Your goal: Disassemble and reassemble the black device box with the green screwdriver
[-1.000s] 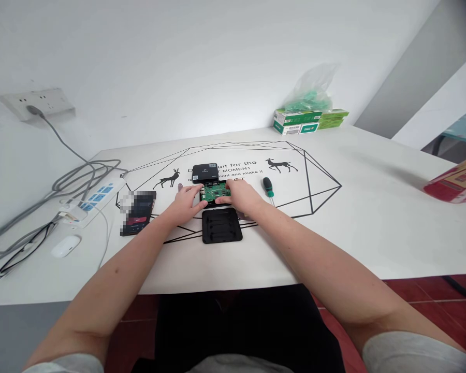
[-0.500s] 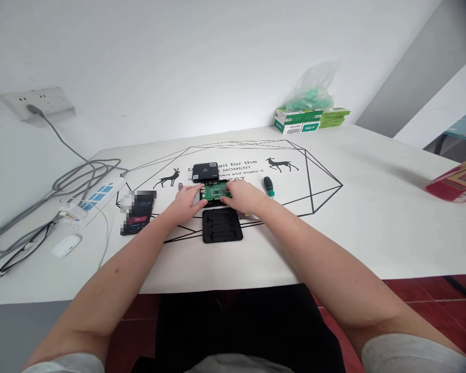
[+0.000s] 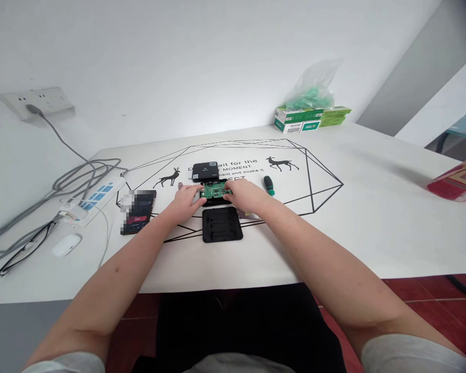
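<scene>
A green circuit board (image 3: pixel 216 190) sits at the middle of the table, over a black case part (image 3: pixel 216 202). My left hand (image 3: pixel 186 201) grips the board's left edge between thumb and fingers. At the right edge, my right hand (image 3: pixel 244 195) pinches the same board. Directly in front of it lies a black plastic cover (image 3: pixel 222 225) with ridges on its inner face. Behind the board is a flat black box (image 3: pixel 205 171) with small labels. A screwdriver (image 3: pixel 269 185) with a black and green handle lies right of my right hand, its shaft mostly hidden.
To the left are a phone (image 3: pixel 139 212), a white mouse (image 3: pixel 67 245), glasses (image 3: pixel 26 249) and a power strip (image 3: pixel 101 199) with grey cables. Green and white boxes (image 3: pixel 298 120) under a plastic bag (image 3: pixel 314 85) stand at the back right. A red package (image 3: pixel 458 181) is at the far right.
The board is slightly tilted compared with before, and more of the black case shows along its front edge. Both hands keep nearly the same place.
</scene>
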The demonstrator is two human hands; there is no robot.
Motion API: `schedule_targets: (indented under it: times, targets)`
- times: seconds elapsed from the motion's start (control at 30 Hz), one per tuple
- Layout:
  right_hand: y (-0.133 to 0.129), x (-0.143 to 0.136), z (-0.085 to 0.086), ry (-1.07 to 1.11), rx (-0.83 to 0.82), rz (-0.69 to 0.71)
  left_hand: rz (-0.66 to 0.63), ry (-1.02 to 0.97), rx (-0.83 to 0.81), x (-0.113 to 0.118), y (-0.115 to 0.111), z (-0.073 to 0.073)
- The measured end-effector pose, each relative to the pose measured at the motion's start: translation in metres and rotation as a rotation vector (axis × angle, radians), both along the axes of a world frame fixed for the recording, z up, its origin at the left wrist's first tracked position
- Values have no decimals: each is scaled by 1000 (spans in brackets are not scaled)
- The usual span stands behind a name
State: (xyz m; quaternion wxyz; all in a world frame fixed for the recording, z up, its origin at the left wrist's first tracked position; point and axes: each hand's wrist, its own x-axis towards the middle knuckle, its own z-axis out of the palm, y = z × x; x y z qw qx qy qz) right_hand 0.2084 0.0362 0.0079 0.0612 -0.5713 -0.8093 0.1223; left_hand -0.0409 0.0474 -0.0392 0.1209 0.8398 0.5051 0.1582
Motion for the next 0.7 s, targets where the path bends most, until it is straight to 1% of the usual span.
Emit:
schedule_targets:
  times: [0.3,0.7]
  targets:
    - [6,3,-5,18,-3,13,-44,12,34,-1,1,-3]
    - [2,-2,5,-45,-30,10,-54,24,49,-2,1,-6]
